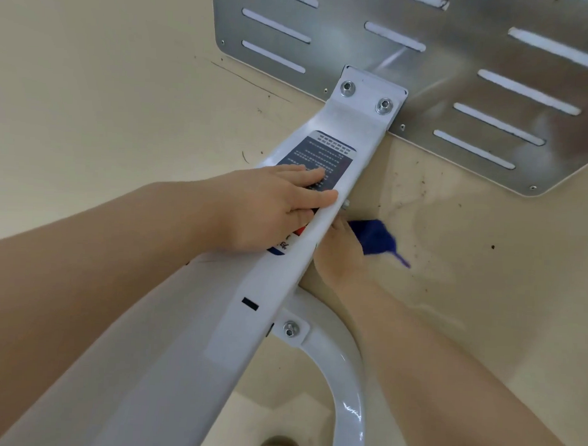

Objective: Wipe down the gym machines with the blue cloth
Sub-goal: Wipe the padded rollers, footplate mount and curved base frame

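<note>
A white machine beam (356,125) runs from the lower left up to a slotted metal footplate (457,78), bolted on with two bolts. A printed label (321,157) sits on the beam's top face. My left hand (273,202) rests flat on that label with its fingers straight. My right hand (341,254) is below the beam's right edge, partly hidden by it, and holds the blue cloth (373,237) against the beam's underside. Part of the cloth hangs free to the right.
A curved white tube (343,384) branches off under the beam at lower centre, fixed by a bolt. The beige floor (123,100) around the machine carries dark specks and scuffs, mostly right of the beam below the footplate.
</note>
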### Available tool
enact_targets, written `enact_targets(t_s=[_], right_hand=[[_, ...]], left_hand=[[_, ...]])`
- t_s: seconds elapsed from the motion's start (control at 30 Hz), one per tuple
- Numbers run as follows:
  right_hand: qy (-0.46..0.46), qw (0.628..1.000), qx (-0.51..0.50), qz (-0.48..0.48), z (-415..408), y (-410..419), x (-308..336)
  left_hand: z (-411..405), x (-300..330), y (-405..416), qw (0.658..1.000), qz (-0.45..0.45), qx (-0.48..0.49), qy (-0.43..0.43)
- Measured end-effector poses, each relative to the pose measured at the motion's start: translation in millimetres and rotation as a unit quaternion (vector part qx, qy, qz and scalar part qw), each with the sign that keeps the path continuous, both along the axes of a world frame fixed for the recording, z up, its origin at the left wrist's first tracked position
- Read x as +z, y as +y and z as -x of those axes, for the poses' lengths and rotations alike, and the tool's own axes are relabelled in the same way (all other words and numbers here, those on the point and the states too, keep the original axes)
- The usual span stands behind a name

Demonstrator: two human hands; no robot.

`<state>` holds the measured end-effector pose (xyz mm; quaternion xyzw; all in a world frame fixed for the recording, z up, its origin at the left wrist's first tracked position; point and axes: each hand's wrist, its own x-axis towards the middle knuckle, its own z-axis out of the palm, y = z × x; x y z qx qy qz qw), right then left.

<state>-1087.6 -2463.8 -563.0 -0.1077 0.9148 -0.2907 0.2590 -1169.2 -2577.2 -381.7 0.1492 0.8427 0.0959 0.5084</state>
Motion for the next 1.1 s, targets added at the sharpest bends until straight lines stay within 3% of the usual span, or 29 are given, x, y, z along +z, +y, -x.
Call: enact_targets(t_s=[0.03, 0.1, 0.13, 0.3, 0.43, 0.5, 0.63, 0.77, 0.83, 0.9, 0.97, 1.03, 1.1], right_hand=[[0.041, 0.997, 0.058, -0.012, -12, 2, -2], [0.019, 0.975, 0.219, -0.034, -46, 6, -4], [0.001, 0.968, 0.247, -0.033, -59, 9, -1], [0.095, 0.974, 0.201, -0.034, -25, 26, -17], [0.163, 0.979, 0.109, -0.063, 1, 37, -33], [0.131, 0.982, 0.126, -0.059, -15, 33, -32], [-0.018, 0.957, 0.283, -0.065, -81, 10, -26], [-0.099, 0.944, 0.314, -0.018, -79, 22, -4], [-0.183, 0.958, 0.209, 0.066, -59, 22, 0], [-0.261, 0.948, -0.069, 0.167, -36, 25, 1], [-0.292, 0.868, -0.333, 0.227, -10, 29, -7], [-0.251, 0.863, -0.39, 0.198, 19, 28, -4], [-0.24, 0.821, -0.447, 0.262, 52, 25, 1]], left_hand=[[0, 0, 0, 1.0, 0.001, 0.002, 0.0], [1, 1, 0, 1.0, 0.002, 0.002, -0.002], [0, 2, 0, 1.0, 0.004, 0.001, -0.003], [0, 2, 0, 1.0, 0.002, 0.009, -0.003], [-1, 0, -1, 1.0, -0.001, 0.014, 0.004], [-1, 1, 1, 1.0, 0.003, 0.016, 0.001], [1, 6, 3, 1.0, 0.016, 0.0, -0.012], [2, 10, 8, 0.999, 0.032, 0.003, -0.016], [1, 11, 9, 0.999, 0.029, 0.0, -0.019], [2, 11, 10, 0.999, 0.029, 0.001, -0.021], [3, 12, 9, 0.999, 0.032, 0.007, -0.023], [5, 12, 10, 0.999, 0.03, 0.002, -0.027], [6, 12, 8, 0.999, 0.028, 0.0, -0.031]])
